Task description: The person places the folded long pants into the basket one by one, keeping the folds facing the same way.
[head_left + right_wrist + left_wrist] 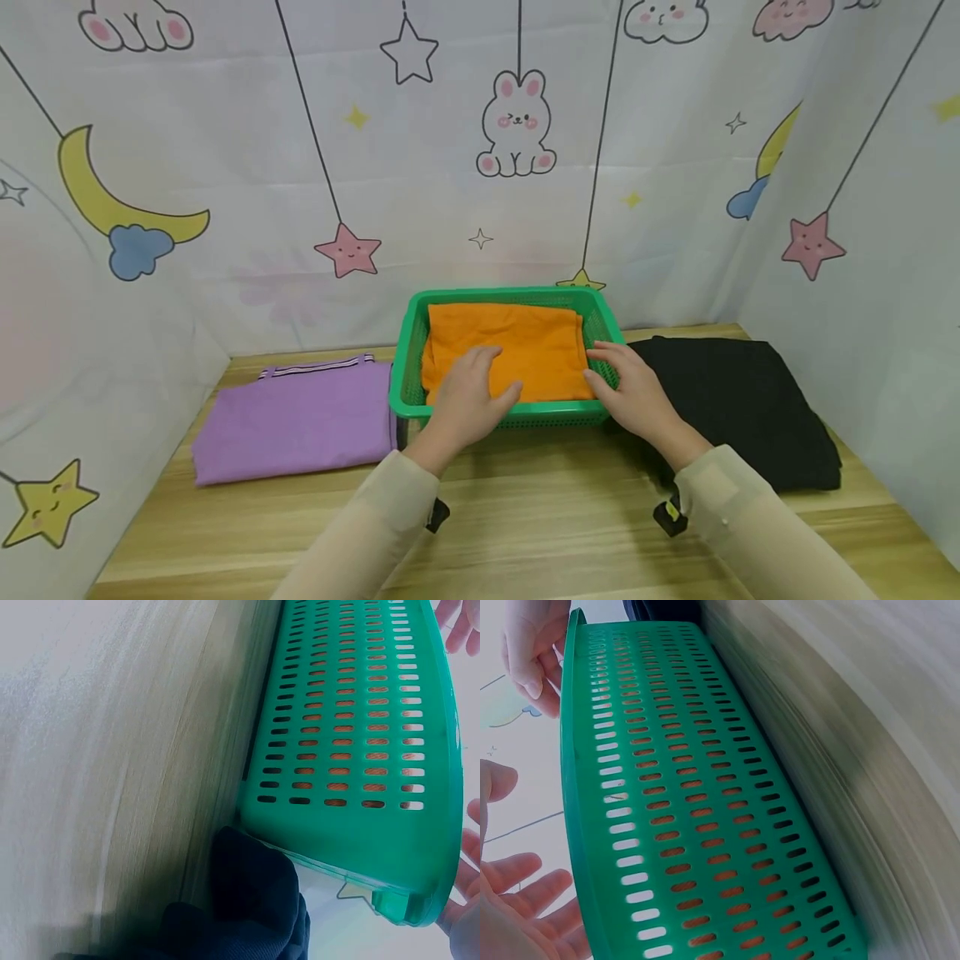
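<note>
A green plastic basket (408,367) with slotted sides stands on the table against the curtain. Inside it lies a folded orange cloth (540,350), its colour showing through the slots in both wrist views. My left hand (468,396) hovers over the basket's front left part, fingers and thumb spread and holding nothing. Over the front right rim is my right hand (630,387), fingers extended toward the cloth's right edge and also holding nothing. In the left wrist view the left hand (525,900) shows spread fingers beside the rim.
Left of the basket lies a folded purple garment (300,421) with a striped band. To the right, a folded black garment (735,408) sits close against the basket. A patterned curtain (420,167) hangs behind the wooden table (525,517).
</note>
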Demonstrator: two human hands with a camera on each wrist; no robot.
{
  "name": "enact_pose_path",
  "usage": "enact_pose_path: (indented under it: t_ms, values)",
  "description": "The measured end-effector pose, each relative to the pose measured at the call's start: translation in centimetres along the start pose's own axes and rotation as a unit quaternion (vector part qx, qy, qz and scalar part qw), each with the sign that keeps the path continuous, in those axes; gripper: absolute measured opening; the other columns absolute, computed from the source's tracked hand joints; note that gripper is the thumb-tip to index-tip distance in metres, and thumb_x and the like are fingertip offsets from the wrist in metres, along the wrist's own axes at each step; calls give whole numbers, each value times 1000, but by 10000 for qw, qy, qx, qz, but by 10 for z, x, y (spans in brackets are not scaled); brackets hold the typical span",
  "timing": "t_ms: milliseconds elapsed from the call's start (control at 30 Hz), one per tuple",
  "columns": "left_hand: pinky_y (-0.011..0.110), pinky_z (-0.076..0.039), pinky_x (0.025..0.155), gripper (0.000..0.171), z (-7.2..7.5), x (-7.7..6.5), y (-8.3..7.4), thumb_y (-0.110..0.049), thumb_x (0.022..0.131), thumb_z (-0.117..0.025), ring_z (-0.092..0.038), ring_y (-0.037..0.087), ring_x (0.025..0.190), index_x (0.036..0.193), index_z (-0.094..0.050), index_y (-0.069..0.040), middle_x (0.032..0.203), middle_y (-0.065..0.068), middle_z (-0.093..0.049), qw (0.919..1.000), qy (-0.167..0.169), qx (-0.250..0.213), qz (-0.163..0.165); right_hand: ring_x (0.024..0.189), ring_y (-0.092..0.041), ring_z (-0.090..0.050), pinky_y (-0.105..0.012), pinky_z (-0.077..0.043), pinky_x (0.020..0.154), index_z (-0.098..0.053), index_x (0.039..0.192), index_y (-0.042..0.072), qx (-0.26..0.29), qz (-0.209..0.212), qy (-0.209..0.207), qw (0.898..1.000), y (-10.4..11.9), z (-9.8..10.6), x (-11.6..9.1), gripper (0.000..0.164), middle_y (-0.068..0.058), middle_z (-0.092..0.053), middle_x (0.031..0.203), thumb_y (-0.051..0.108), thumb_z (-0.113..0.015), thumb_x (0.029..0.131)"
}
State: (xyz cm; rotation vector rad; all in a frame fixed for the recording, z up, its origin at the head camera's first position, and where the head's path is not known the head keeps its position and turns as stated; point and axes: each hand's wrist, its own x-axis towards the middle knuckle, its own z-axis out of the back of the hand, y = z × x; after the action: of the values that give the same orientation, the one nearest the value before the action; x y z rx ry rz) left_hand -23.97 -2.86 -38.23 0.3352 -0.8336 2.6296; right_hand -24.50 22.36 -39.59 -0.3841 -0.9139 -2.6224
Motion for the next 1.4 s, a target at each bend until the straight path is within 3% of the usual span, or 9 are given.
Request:
enact_pose_path:
  t_ms: [1400]
  values:
    - [46,-44,99,63,-15,-2,-18,-47,92,-54,-51,30,122,138,-44,-6,136,12,-51,9982,398,376,-232,131,-37,-38,-58,-35,102,-49,135,3,40,43,-169,9998,-14,9,-11,48,-18,-42,142,32,-52,97]
